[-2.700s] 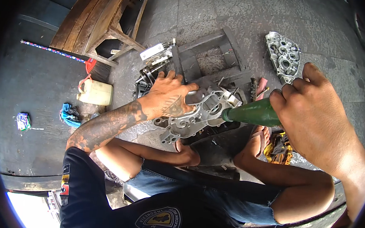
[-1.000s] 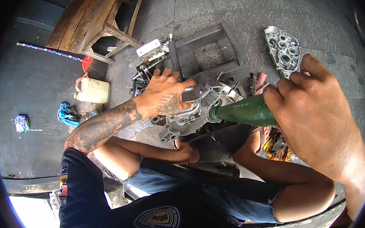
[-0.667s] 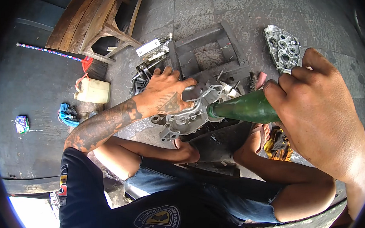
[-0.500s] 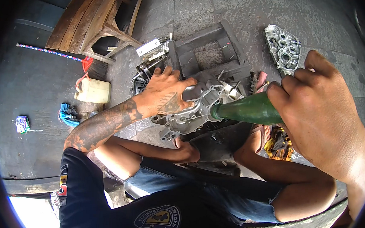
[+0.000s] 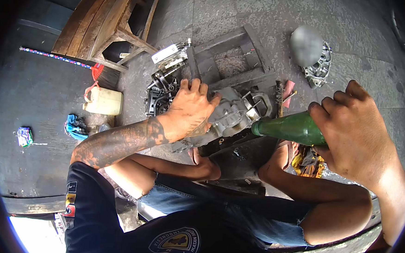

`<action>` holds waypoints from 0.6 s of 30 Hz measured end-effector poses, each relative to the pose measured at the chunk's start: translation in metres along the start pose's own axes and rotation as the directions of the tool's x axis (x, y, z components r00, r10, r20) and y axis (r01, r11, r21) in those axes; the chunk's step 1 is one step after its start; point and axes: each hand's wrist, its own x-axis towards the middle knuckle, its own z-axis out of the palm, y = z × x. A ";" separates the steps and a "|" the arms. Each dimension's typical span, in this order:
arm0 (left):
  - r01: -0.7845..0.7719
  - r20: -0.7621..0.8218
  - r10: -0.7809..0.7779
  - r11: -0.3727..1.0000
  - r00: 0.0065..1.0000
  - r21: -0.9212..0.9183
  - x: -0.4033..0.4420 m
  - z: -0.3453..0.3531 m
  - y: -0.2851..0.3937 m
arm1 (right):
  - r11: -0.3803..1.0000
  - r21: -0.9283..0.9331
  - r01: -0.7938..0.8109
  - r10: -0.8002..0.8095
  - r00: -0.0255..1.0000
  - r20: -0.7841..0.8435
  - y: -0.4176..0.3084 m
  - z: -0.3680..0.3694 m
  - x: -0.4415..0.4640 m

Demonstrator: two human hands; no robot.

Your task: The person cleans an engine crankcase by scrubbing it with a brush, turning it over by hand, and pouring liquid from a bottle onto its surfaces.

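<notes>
My left hand point(image 5: 189, 107) is closed round the left part of a grey metal engine casing point(image 5: 233, 111), which is tilted so that its rounded outer side shows. In my right hand point(image 5: 357, 133) is a green glass bottle point(image 5: 290, 127), held lying sideways with its neck pointing left. The bottle's mouth is close to the casing's right end; whether they touch I cannot tell. Beneath the casing, between my feet, is a dark block or stand point(image 5: 242, 157) whose shape is partly hidden.
A wooden frame point(image 5: 263, 49) lies on the floor beyond the casing. Other engine parts point(image 5: 161, 84) sit left of it. Another metal casing point(image 5: 319, 71), partly covered by a grey blur, lies far right. Leftward are a wooden bench point(image 5: 97, 22), a jerrycan point(image 5: 105, 101) and a broom point(image 5: 58, 57).
The casing has been tipped over from its open, hollow side to its rounded outer side. My right hand and the bottle have moved to the right and slightly down, off the casing's edge.
</notes>
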 end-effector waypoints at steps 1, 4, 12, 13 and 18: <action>-0.008 0.001 0.008 1.000 1.000 0.001 -0.003 0.001 0.003 | 1.000 0.005 -0.005 0.005 1.000 0.003 0.002 0.003 -0.002; -0.003 -0.028 0.004 0.999 1.000 0.044 -0.010 0.007 0.009 | 0.991 0.135 -0.013 0.007 0.999 0.045 0.009 0.013 -0.005; 0.012 -0.033 -0.007 0.988 0.999 0.153 -0.012 0.031 0.029 | 0.977 0.208 -0.048 0.050 0.999 -0.004 0.016 0.048 -0.015; 0.009 -0.039 -0.002 0.985 0.999 0.175 -0.014 0.034 0.033 | 0.975 0.219 -0.049 0.051 0.999 -0.001 0.016 0.053 -0.016; -0.015 -0.119 0.038 0.981 0.992 0.192 -0.017 0.066 0.055 | 0.963 0.265 -0.051 0.068 0.996 -0.055 0.019 0.070 -0.021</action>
